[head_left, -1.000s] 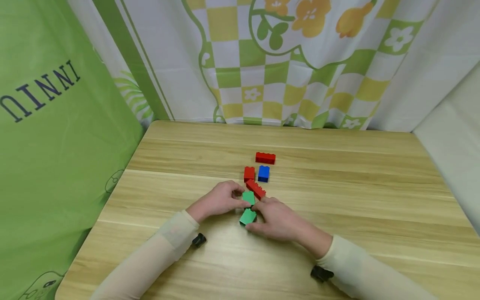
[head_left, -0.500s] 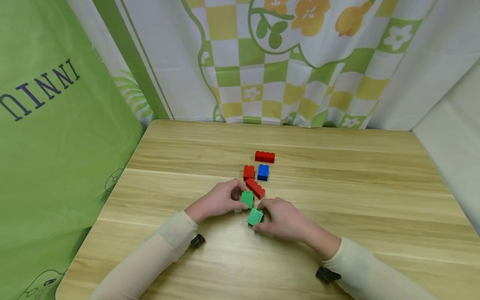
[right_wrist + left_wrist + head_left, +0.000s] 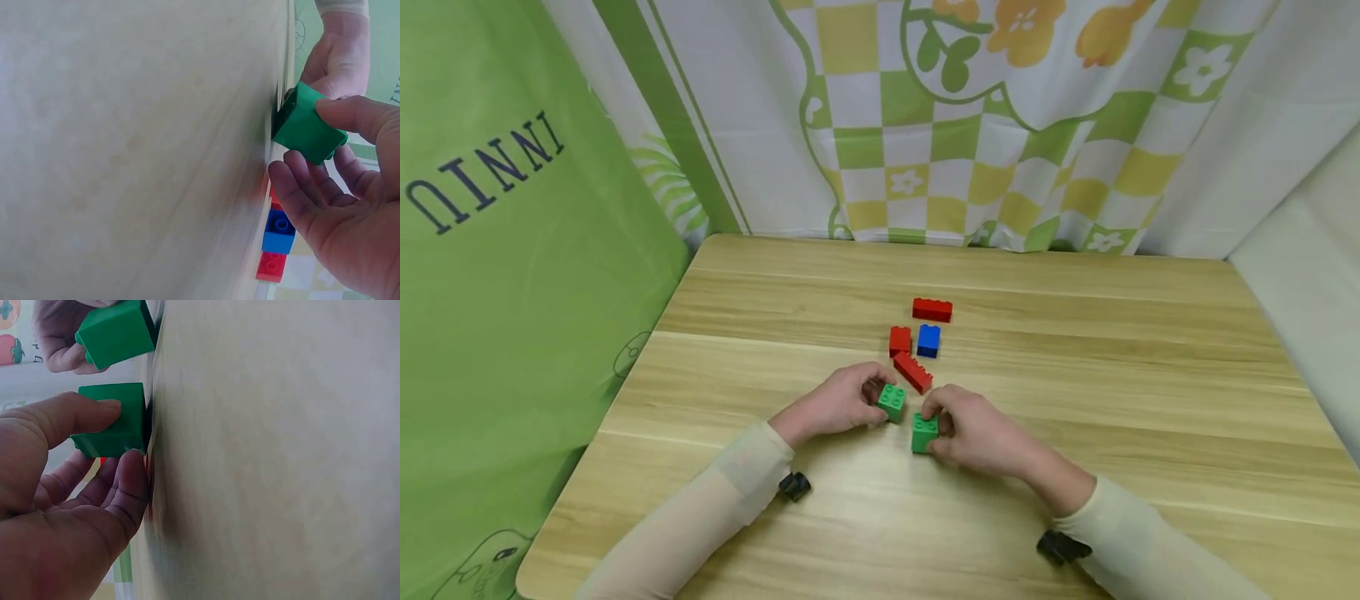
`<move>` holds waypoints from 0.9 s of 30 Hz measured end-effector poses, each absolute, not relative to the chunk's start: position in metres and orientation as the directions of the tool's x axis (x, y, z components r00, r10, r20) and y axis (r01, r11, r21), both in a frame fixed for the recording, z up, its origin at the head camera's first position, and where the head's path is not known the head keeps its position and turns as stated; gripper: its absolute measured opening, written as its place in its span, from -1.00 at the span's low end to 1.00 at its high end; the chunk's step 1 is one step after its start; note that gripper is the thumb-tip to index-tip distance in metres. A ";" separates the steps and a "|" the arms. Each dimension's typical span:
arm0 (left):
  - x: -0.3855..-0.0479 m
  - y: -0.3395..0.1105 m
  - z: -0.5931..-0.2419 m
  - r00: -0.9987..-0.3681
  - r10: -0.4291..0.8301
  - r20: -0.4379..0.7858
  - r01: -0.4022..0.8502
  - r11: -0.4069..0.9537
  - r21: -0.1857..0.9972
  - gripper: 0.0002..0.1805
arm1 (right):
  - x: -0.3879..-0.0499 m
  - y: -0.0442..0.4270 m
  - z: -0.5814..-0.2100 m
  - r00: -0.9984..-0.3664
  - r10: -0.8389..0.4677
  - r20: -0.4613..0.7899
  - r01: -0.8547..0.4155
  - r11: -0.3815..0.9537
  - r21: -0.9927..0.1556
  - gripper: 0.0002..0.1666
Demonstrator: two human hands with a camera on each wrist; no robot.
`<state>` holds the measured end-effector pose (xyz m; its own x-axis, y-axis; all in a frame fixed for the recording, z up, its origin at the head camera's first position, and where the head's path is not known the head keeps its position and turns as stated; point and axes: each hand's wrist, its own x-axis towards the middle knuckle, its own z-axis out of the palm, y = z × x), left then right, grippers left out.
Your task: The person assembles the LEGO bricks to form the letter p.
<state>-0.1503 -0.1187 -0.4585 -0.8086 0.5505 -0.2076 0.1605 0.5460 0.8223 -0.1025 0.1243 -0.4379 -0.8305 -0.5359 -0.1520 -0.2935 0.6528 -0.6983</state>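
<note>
One wooden table (image 3: 1105, 358) fills most of the lower part of my head view, with a printed curtain (image 3: 947, 158) hanging along its far edge. Next in size, two hands. On my left, the left hand (image 3: 833, 402) has thumb and fingers narrowed, pinching the left green brick (image 3: 891, 402), studs up. Opposite, the right hand (image 3: 983, 432) pinches the right green brick (image 3: 924, 435), studs up, nearer the person. I see a small gap between the pair; whether either base touches the wood I cannot tell. Beyond lie the slanted red brick (image 3: 912, 372) and, farthest out, the long red brick (image 3: 932, 311). Smallest, between those: short red brick (image 3: 899, 341) and blue brick (image 3: 928, 342), side by side, slightly apart
</note>
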 end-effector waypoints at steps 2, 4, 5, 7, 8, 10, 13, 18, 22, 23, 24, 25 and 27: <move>-0.149 -0.120 -0.459 -0.806 0.552 -0.212 0.150 0.537 0.830 -0.57 | -0.103 0.125 -0.437 -0.838 -0.527 -0.143 -0.289 0.650 -0.702 -0.64; -0.147 -0.120 -0.459 -0.805 0.554 -0.213 0.137 0.523 0.841 -0.57 | -0.103 0.126 -0.436 -0.849 -0.511 -0.136 -0.279 0.651 -0.706 -0.62; -0.147 -0.121 -0.459 -0.805 0.553 -0.214 0.129 0.515 0.848 -0.56 | -0.103 0.126 -0.435 -0.854 -0.502 -0.133 -0.270 0.648 -0.712 -0.61; -0.146 -0.122 -0.458 -0.807 0.550 -0.217 0.108 0.498 0.861 -0.54 | -0.104 0.127 -0.433 -0.865 -0.485 -0.127 -0.255 0.642 -0.723 -0.58; -0.145 -0.123 -0.458 -0.808 0.549 -0.217 0.102 0.492 0.865 -0.53 | -0.104 0.127 -0.431 -0.869 -0.479 -0.121 -0.249 0.637 -0.730 -0.56; -0.145 -0.125 -0.459 -0.808 0.549 -0.211 0.093 0.474 0.876 -0.53 | -0.106 0.127 -0.427 -0.874 -0.475 -0.102 -0.248 0.617 -0.747 -0.54; -0.145 -0.127 -0.460 -0.808 0.550 -0.213 0.073 0.452 0.889 -0.55 | -0.108 0.126 -0.421 -0.877 -0.477 -0.055 -0.273 0.590 -0.760 -0.54; -0.143 -0.130 -0.460 -0.796 0.564 -0.220 0.030 0.399 0.917 -0.58 | -0.112 0.121 -0.411 -0.878 -0.479 0.005 -0.317 0.573 -0.756 -0.59; -0.142 -0.130 -0.460 -0.785 0.578 -0.223 0.009 0.371 0.928 -0.57 | -0.115 0.115 -0.408 -0.876 -0.483 0.003 -0.322 0.580 -0.748 -0.59; -0.142 -0.131 -0.461 -0.784 0.579 -0.225 0.007 0.370 0.929 -0.57 | -0.115 0.114 -0.408 -0.875 -0.484 -0.001 -0.322 0.583 -0.746 -0.59; -0.142 -0.131 -0.461 -0.781 0.582 -0.227 0.005 0.369 0.929 -0.56 | -0.116 0.112 -0.409 -0.874 -0.485 -0.002 -0.323 0.585 -0.744 -0.59; -0.141 -0.131 -0.462 -0.780 0.583 -0.228 0.005 0.369 0.929 -0.56 | -0.116 0.111 -0.409 -0.873 -0.487 -0.001 -0.325 0.585 -0.743 -0.59; -0.142 -0.130 -0.463 -0.777 0.585 -0.231 0.005 0.374 0.927 -0.56 | -0.117 0.110 -0.411 -0.872 -0.490 0.000 -0.330 0.587 -0.739 -0.60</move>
